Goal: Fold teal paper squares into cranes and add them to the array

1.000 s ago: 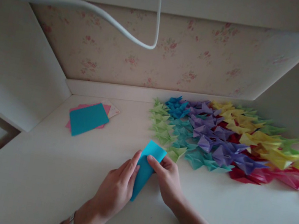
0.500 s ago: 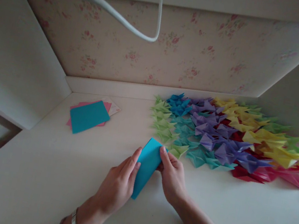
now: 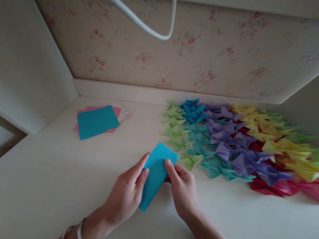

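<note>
blue paper [image 3: 156, 176] between my hands, over table [image 3: 253, 218], long axis slanting from far right to near left. left hand [image 3: 126, 192] clamped on left long edge; right hand [image 3: 183, 187] pinches right edge toward far end. both touch it, neither nearer.

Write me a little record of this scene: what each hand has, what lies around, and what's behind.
Left hand: holds the left edge of a blue paper
Right hand: holds the paper's right edge, thumb on top
Worn: silver bracelet on the left wrist
Surface: white tabletop
Lying left: a darker blue sheet over pink paper
Lying right: many folded paper shapes, including green, blue, purple, yellow and red
Behind: floral-patterned panel
Overhead: white cord, bent sharply upward
</note>
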The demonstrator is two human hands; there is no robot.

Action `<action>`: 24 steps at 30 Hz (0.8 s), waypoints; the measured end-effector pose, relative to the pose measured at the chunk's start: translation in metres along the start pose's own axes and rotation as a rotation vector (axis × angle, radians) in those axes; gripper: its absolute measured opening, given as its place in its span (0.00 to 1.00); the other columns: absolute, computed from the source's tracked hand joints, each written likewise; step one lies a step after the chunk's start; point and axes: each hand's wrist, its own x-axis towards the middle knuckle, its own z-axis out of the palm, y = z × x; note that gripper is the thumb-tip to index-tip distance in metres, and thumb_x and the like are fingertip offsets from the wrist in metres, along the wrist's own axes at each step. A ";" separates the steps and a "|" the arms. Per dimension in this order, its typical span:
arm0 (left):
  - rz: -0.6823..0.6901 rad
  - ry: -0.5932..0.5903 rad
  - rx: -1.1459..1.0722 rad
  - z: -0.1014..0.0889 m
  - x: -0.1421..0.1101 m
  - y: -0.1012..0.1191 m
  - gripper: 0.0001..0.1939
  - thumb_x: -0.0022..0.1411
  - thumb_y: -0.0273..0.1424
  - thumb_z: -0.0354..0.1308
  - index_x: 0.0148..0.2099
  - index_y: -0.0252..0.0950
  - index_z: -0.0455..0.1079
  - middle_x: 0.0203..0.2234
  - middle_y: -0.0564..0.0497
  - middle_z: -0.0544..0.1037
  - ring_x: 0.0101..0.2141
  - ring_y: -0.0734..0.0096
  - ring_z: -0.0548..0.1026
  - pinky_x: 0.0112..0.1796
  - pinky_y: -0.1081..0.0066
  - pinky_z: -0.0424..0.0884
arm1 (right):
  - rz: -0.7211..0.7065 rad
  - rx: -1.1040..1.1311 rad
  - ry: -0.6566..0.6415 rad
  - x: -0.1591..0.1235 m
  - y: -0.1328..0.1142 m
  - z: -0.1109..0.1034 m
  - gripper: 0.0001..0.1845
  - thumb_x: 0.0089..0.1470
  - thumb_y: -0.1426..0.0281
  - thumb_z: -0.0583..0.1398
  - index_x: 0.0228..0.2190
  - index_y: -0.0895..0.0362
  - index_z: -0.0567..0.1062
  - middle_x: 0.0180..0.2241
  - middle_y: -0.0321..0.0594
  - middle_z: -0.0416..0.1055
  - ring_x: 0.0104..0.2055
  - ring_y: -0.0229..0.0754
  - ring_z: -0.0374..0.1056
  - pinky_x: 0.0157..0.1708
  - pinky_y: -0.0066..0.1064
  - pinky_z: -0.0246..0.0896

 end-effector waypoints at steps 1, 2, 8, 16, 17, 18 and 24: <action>-0.035 0.004 -0.009 -0.001 0.001 0.001 0.21 0.72 0.30 0.47 0.63 0.27 0.62 0.56 0.37 0.74 0.55 0.61 0.74 0.52 0.68 0.73 | 0.003 -0.016 -0.008 -0.001 0.000 0.001 0.22 0.52 0.52 0.64 0.24 0.60 0.75 0.21 0.34 0.67 0.25 0.37 0.62 0.28 0.29 0.64; -0.062 0.010 -0.015 -0.002 0.002 0.002 0.21 0.72 0.30 0.47 0.63 0.27 0.62 0.57 0.37 0.74 0.55 0.60 0.73 0.52 0.67 0.73 | 0.006 -0.034 -0.017 -0.002 0.001 0.003 0.22 0.51 0.52 0.64 0.23 0.60 0.74 0.20 0.34 0.66 0.24 0.36 0.61 0.27 0.28 0.62; -0.098 0.052 -0.005 -0.004 0.004 0.000 0.23 0.72 0.31 0.47 0.64 0.26 0.61 0.57 0.36 0.73 0.55 0.61 0.74 0.51 0.67 0.73 | 0.091 -0.012 -0.241 -0.014 0.008 0.011 0.18 0.51 0.56 0.66 0.27 0.61 0.76 0.23 0.35 0.70 0.24 0.35 0.60 0.27 0.26 0.59; -0.038 0.057 0.025 -0.003 0.002 -0.002 0.22 0.71 0.29 0.48 0.64 0.27 0.61 0.56 0.36 0.74 0.53 0.61 0.76 0.50 0.68 0.74 | 0.132 0.009 -0.289 -0.020 0.007 0.013 0.19 0.49 0.57 0.67 0.23 0.61 0.75 0.21 0.34 0.68 0.23 0.34 0.59 0.26 0.26 0.57; -0.030 0.050 0.025 -0.002 0.001 -0.002 0.22 0.71 0.29 0.48 0.64 0.27 0.61 0.56 0.36 0.74 0.54 0.61 0.75 0.50 0.68 0.74 | 0.130 0.015 -0.243 -0.017 0.006 0.011 0.20 0.49 0.56 0.67 0.23 0.61 0.75 0.21 0.34 0.68 0.23 0.34 0.60 0.26 0.26 0.58; -0.020 0.037 0.023 -0.001 0.001 -0.002 0.22 0.71 0.29 0.48 0.64 0.27 0.61 0.56 0.37 0.74 0.54 0.61 0.75 0.50 0.68 0.74 | 0.123 0.017 -0.187 -0.014 0.004 0.008 0.20 0.49 0.55 0.67 0.22 0.61 0.75 0.21 0.34 0.68 0.23 0.35 0.60 0.26 0.27 0.59; 0.033 -0.047 0.002 0.004 -0.004 -0.003 0.22 0.72 0.29 0.48 0.65 0.32 0.60 0.56 0.41 0.74 0.54 0.61 0.75 0.52 0.68 0.74 | 0.035 0.093 0.058 0.001 -0.007 -0.009 0.21 0.51 0.54 0.66 0.23 0.60 0.77 0.22 0.37 0.71 0.25 0.38 0.65 0.29 0.29 0.66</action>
